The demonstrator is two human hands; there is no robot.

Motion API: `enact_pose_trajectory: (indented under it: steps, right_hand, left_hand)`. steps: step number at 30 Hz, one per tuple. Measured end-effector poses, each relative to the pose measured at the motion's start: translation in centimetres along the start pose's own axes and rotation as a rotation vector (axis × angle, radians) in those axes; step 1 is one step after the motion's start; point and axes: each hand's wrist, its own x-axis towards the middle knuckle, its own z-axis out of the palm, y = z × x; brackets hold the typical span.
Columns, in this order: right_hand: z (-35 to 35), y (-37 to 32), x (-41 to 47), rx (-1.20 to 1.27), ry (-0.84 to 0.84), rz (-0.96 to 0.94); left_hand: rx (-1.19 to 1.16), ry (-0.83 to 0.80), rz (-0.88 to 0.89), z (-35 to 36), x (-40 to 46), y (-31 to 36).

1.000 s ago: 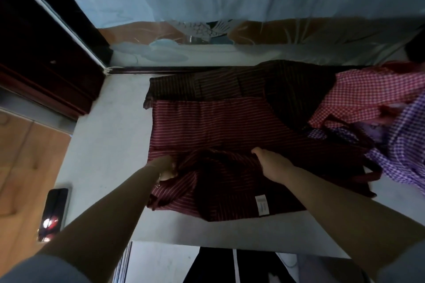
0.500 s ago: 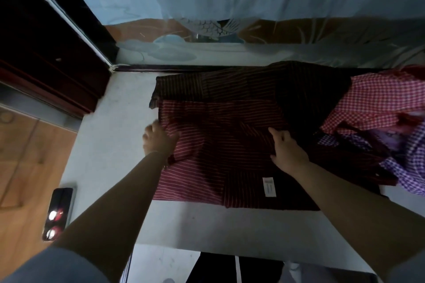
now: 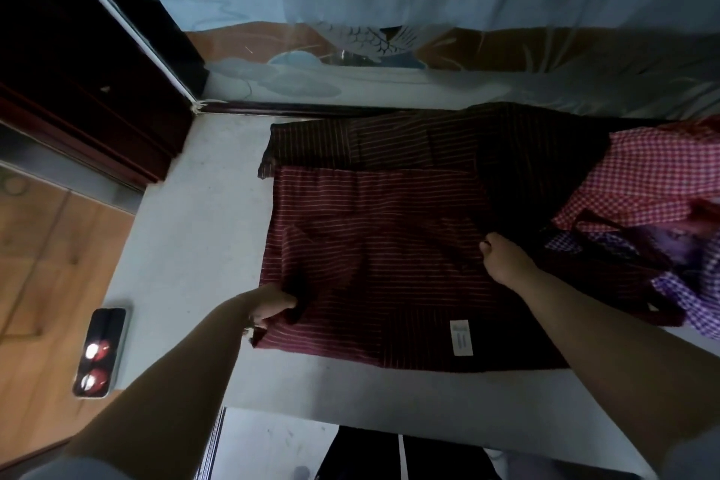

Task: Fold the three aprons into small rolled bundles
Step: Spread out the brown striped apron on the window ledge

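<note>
The left edge of the maroon striped apron (image 3: 374, 265) is gripped by the curled fingers of the left hand (image 3: 272, 304), and a dark fold at its right side is pinched by the right hand (image 3: 504, 259). The thin-striped cloth is spread flat between both hands on the pale table (image 3: 187, 245), a white label (image 3: 461, 337) sewn below the right hand. Beyond the right hand, crumpled red checked (image 3: 654, 175) and purple checked (image 3: 693, 284) aprons are heaped.

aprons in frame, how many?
3. The striped maroon apron is spread mid-table, with the left hand and right hand gripping it. The red checked apron and purple checked apron are heaped at right, partly cut off; more could be hidden.
</note>
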Motion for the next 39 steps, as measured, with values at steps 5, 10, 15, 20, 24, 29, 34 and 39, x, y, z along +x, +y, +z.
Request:
enact_pose_trajectory:
  steps: [5,10,15,20,24,29,34,39]
  right_hand:
    - [-0.4,-0.5,0.3,0.226,0.139,-0.046]
    - [-0.3,-1.6,0.9,0.296,0.055,-0.027]
    - [-1.2,-2.6,0.5,0.230,0.462,-0.234]
    - [-1.6,-2.3,3.3,0.123,0.430,-0.195]
    - [-1.9,-2.3,5.4,0.179,0.281,-0.102]
    - [-3.0,-2.8,5.4,0.269,0.130,-0.018]
    - [-3.3,-3.6,4.8,0.252,0.394,-0.153]
    - [-3.1,-4.2,5.1,0.299,0.367,-0.073]
  left_hand:
    - [-0.642,-0.004,0.199,-1.4,0.4,0.5]
    - [-0.693,-0.078,0.086,-2.2,1.2,2.4]
    - [-0.920,0.268,0.408,-3.3,2.2,4.7]
    - [-0.631,0.653,0.344,-4.9,3.9,6.3]
    - [-0.573,0.637,0.223,-5.8,5.5,6.4]
    - [-0.561,0.616,0.304,-6.7,5.9,6.8]
    - [-0.545,0.790,0.411,-7.1,5.7,8.7]
    - [-0.544,0.761,0.322,-7.6,6.6,9.1]
